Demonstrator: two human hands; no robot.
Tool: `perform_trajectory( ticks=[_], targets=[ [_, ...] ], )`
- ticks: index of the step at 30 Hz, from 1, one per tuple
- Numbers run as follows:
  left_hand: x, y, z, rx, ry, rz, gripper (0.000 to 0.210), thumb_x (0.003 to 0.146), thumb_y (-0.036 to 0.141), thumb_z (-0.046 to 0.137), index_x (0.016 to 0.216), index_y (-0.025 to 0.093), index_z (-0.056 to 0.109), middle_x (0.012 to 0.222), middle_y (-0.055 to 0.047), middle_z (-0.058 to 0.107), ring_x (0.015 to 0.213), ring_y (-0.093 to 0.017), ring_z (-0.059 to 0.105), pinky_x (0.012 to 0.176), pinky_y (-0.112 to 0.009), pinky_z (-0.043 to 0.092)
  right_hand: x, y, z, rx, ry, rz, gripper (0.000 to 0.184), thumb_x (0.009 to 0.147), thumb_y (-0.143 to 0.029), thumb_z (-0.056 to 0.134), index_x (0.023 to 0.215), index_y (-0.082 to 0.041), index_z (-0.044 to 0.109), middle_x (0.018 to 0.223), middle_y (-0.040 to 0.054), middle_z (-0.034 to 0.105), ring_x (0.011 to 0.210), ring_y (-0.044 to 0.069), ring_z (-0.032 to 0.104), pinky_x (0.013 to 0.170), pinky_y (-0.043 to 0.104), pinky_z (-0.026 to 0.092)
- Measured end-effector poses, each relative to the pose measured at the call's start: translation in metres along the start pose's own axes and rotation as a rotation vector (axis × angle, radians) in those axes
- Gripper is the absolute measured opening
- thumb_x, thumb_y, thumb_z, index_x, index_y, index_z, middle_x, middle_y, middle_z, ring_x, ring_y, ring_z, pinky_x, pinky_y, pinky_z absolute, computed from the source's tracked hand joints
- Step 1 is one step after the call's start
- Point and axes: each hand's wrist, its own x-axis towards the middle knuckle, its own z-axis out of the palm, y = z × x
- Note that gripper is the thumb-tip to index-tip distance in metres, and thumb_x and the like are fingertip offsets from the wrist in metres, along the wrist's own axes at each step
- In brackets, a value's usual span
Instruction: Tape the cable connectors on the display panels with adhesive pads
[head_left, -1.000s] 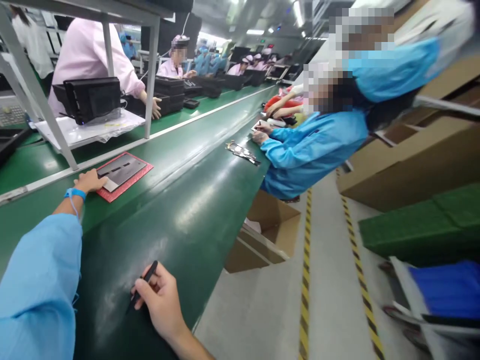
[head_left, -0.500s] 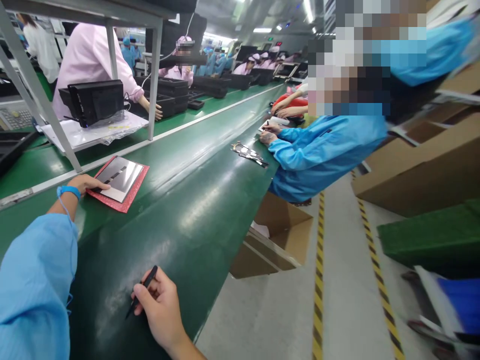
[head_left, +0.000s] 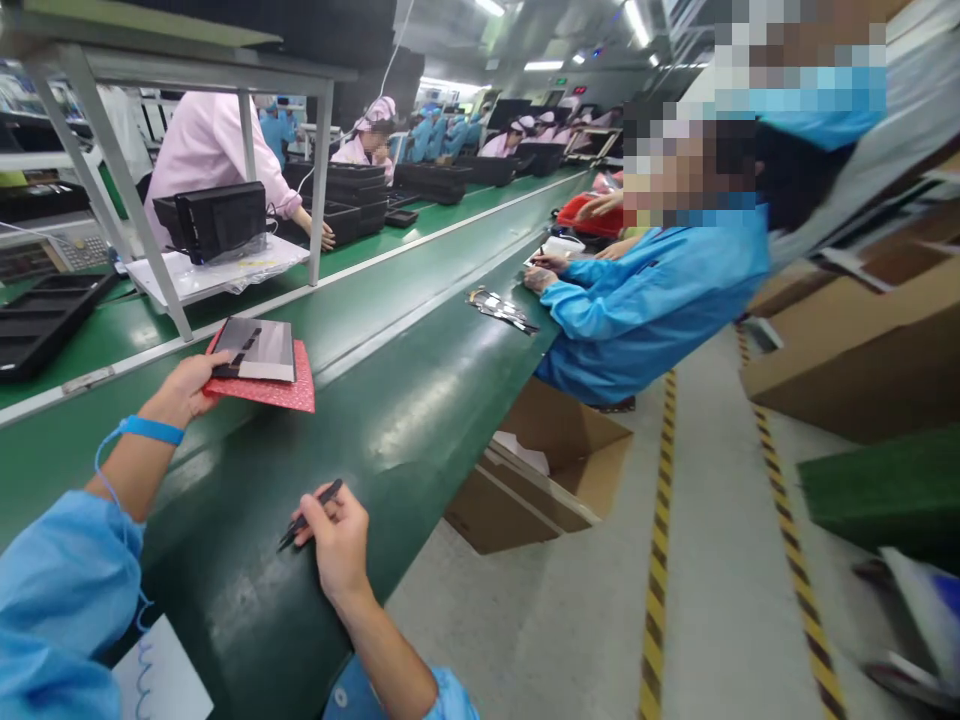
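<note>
My left hand (head_left: 189, 386) is closed on the left edge of a flat, dark-framed screen panel (head_left: 268, 346) with a black strip on its grey face. Under the panel, a red bubble-wrap sheet (head_left: 303, 384) is held in the same grip. A blue wrist strap (head_left: 153, 430) with a coiled cord circles my left wrist. Lower on the green work surface (head_left: 405, 420), my right hand (head_left: 341, 540) pinches slim black tweezers (head_left: 330, 492) like a pen, the tip pointing down and left.
A metal stand (head_left: 321, 190) carries a black device (head_left: 225, 220) at back left. Silvery strips (head_left: 501, 308) lie further along the bench, beside a co-worker in a blue smock (head_left: 645, 300). A cardboard box (head_left: 555, 470) is below the right edge. White paper (head_left: 166, 675) lies near my left sleeve.
My left hand has lifted and turned the panel with its red wrap, coming away from the bench. My right hand has moved up and slightly right with the tweezers. The view has shifted.
</note>
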Motion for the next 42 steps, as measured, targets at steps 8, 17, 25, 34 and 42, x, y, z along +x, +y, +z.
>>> perform_trajectory(
  ticks=[8,17,25,34,42],
  targets=[
    [-0.168,-0.078,-0.057,-0.079,0.135,0.014,0.02,0.106,0.014,0.056,0.099,0.014,0.074,0.088,-0.008,0.08,0.071,-0.02,0.077,0.065,-0.029,0.068,0.025,-0.001,-0.016,0.191,0.363,-0.138,0.042,0.094,-0.055,0.079,0.098,-0.019,0.056,0.074,-0.0043,0.065,0.053,0.009,0.059,0.048,0.02,0.048],
    [-0.262,-0.183,-0.092,0.062,0.009,-0.156,0.021,0.106,0.024,0.06,0.091,0.018,0.074,0.083,-0.008,0.078,0.075,-0.021,0.077,0.072,-0.034,0.068,0.03,-0.001,-0.03,0.15,0.383,-0.068,0.029,0.108,-0.041,0.069,0.12,-0.014,0.067,0.101,0.003,0.069,0.076,0.012,0.066,0.066,0.025,0.06],
    [-0.266,-0.197,-0.1,0.627,-0.149,-0.24,0.026,0.106,0.04,0.071,0.11,0.014,0.071,0.099,-0.003,0.073,0.081,-0.014,0.07,0.074,-0.029,0.063,0.019,-0.011,-0.038,0.078,0.343,-0.05,0.021,0.108,-0.035,0.068,0.11,-0.014,0.065,0.088,-0.0014,0.064,0.064,0.008,0.059,0.055,0.018,0.051],
    [-0.323,-0.194,-0.114,1.267,0.028,0.167,0.024,0.105,0.034,0.063,0.094,0.017,0.076,0.101,-0.012,0.078,0.104,-0.031,0.075,0.097,-0.048,0.058,-0.013,-0.029,-0.045,-0.079,0.16,-0.149,0.025,0.083,-0.022,0.076,0.081,-0.023,0.051,0.061,-0.0052,0.06,0.052,0.011,0.061,0.043,0.015,0.048],
    [-0.386,-0.264,-0.152,1.452,0.223,0.318,0.048,0.111,0.032,0.057,0.148,0.001,0.059,0.16,-0.024,0.058,0.154,-0.037,0.051,0.128,-0.05,0.044,-0.118,-0.016,0.015,-0.204,-0.37,-0.116,0.038,0.062,-0.034,0.099,0.079,-0.019,0.069,0.064,0.0015,0.067,0.054,0.021,0.07,0.044,0.027,0.058]
  ],
)
